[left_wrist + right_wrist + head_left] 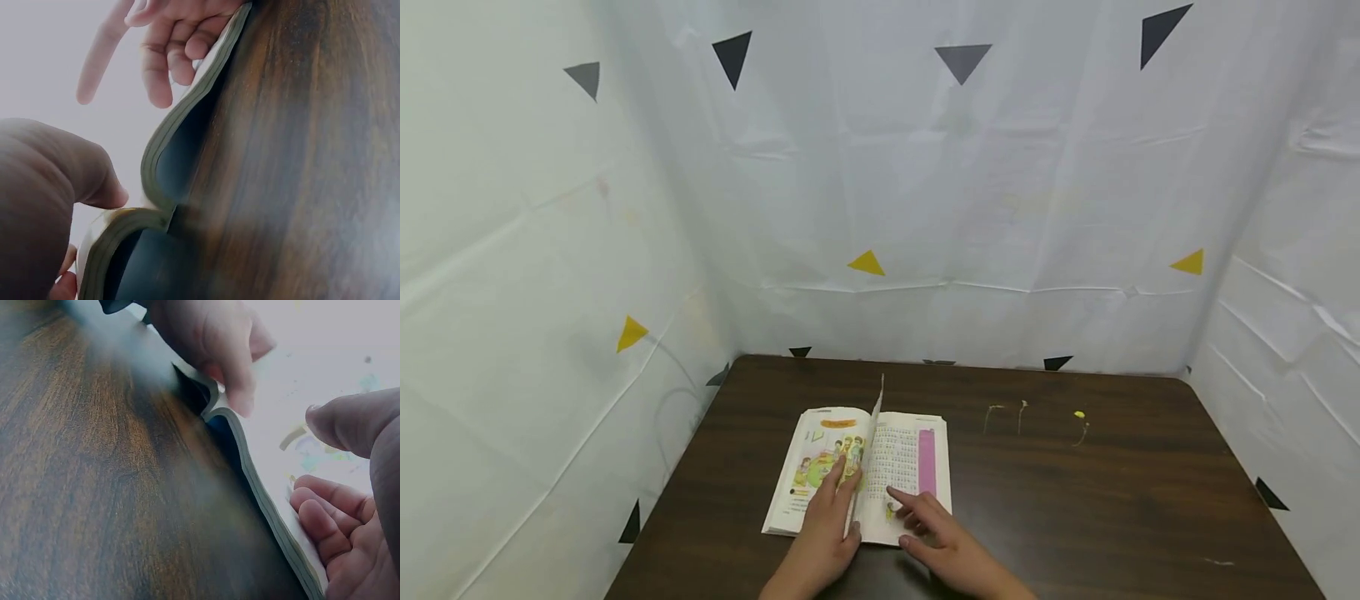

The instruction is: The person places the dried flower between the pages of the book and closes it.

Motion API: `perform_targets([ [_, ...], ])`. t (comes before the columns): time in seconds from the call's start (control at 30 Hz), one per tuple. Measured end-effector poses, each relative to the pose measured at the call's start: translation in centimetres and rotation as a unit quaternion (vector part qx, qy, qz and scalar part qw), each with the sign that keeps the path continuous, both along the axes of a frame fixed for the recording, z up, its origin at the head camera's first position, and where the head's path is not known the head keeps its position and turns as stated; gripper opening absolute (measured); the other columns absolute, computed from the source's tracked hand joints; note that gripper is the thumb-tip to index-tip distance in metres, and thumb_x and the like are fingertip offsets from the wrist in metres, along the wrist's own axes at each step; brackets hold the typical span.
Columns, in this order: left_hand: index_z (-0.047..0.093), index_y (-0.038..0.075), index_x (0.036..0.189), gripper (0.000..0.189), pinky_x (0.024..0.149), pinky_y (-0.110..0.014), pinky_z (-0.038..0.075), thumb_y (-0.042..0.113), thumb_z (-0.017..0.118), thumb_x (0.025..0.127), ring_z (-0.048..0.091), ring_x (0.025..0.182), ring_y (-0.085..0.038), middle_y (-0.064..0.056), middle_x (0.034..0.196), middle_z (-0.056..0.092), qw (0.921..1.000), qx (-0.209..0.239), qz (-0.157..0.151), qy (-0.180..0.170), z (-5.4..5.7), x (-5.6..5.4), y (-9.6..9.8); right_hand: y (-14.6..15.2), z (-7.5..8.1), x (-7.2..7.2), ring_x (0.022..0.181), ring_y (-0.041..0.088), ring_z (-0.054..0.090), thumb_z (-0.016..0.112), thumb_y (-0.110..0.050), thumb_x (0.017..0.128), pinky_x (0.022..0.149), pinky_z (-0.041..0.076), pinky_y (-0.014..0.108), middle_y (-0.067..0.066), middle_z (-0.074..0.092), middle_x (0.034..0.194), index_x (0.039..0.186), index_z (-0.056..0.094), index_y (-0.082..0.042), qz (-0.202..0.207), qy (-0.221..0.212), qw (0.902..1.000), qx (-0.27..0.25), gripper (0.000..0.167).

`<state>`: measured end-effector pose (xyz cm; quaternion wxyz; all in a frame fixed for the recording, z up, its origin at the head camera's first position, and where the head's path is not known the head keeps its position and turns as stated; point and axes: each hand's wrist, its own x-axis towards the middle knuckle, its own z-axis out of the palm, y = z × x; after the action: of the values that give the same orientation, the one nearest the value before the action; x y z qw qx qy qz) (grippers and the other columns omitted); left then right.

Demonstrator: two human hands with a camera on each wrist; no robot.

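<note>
An open book (898,450) lies on the dark wooden table, with a colour picture on its left page and printed rows beside a pink strip on its right page. One leaf (876,408) stands up near the spine. My left hand (827,533) rests on the left page, fingers stretched toward the picture; its thumb (103,181) is down by the spine at the near edge. Over the lower right page is my right hand (943,542), index finger extended and the other fingers (331,519) loosely bent, with nothing held.
Right of the book lie small dried stems (1021,415) and a thin stem with a yellow flower (1079,414). A pale scrap (1219,562) is near the table's right front. White sheeting (955,183) with grey, black and yellow triangles surrounds the table (1135,492) at the back and sides.
</note>
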<state>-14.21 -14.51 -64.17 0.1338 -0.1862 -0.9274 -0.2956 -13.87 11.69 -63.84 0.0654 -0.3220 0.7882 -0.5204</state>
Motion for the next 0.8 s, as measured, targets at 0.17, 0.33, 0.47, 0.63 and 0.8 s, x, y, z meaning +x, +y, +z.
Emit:
perform_targets([
  [0.17, 0.04, -0.003, 0.16, 0.089, 0.115, -0.06, 0.049, 0.008, 0.078, 0.08, 0.054, 0.146, -0.039, -0.021, 0.161, 0.049, 0.9959, 0.054, 0.067, -0.029, 0.2, 0.1, -0.7, 0.0, 0.0, 0.0, 0.114, 0.015, 0.06, 0.065, -0.024, 0.111, 0.098, 0.055, 0.031, 0.006, 0.061, 0.138, 0.166, 0.046, -0.019, 0.0, -0.009, 1.0, 0.003, 0.059],
  [0.33, 0.045, -0.004, 0.158, 0.084, 0.115, -0.062, 0.048, -0.002, 0.075, 0.079, 0.054, 0.144, -0.045, -0.026, 0.152, 0.054, 0.9898, 0.068, 0.125, 0.011, 0.9, 0.0, -1.6, 0.1, -0.3, -0.1, 0.113, 0.019, 0.063, 0.066, -0.025, 0.111, 0.101, 0.055, 0.03, 0.005, 0.063, 0.133, 0.155, 0.059, -0.015, 0.0, 0.008, 1.0, -0.003, 0.046],
  [0.47, 0.046, 0.007, 0.162, 0.089, 0.106, -0.066, 0.051, -0.012, 0.076, 0.081, 0.051, 0.141, -0.049, -0.029, 0.151, 0.051, 0.9833, 0.05, 0.174, 0.018, 1.4, 0.1, -2.2, 0.1, -0.3, -0.1, 0.112, 0.021, 0.063, 0.066, -0.026, 0.11, 0.1, 0.054, 0.028, 0.005, 0.064, 0.129, 0.147, 0.066, -0.015, -0.002, 0.013, 0.9999, -0.009, 0.038],
  [0.63, 0.074, 0.028, 0.137, 0.075, 0.107, -0.081, 0.033, -0.017, 0.074, 0.077, 0.043, 0.15, -0.051, -0.017, 0.166, 0.047, 0.9835, -0.03, 0.176, 0.03, 1.8, 0.1, -1.8, 0.1, -0.2, -0.1, 0.113, 0.022, 0.062, 0.066, -0.025, 0.11, 0.1, 0.053, 0.027, 0.004, 0.065, 0.13, 0.143, 0.069, -0.017, -0.003, 0.014, 0.9998, -0.011, 0.034],
  [0.8, 0.083, 0.022, 0.107, 0.035, 0.109, -0.096, 0.006, -0.001, 0.072, 0.084, 0.057, 0.145, -0.047, -0.003, 0.135, 0.076, 0.9797, -0.096, 0.175, 0.007, 4.3, 0.9, 0.0, 0.1, -0.3, 0.0, 0.111, 0.022, 0.062, 0.067, -0.022, 0.11, 0.098, 0.053, 0.027, 0.005, 0.065, 0.129, 0.141, 0.071, -0.016, -0.002, 0.029, 0.9993, -0.022, 0.032],
])
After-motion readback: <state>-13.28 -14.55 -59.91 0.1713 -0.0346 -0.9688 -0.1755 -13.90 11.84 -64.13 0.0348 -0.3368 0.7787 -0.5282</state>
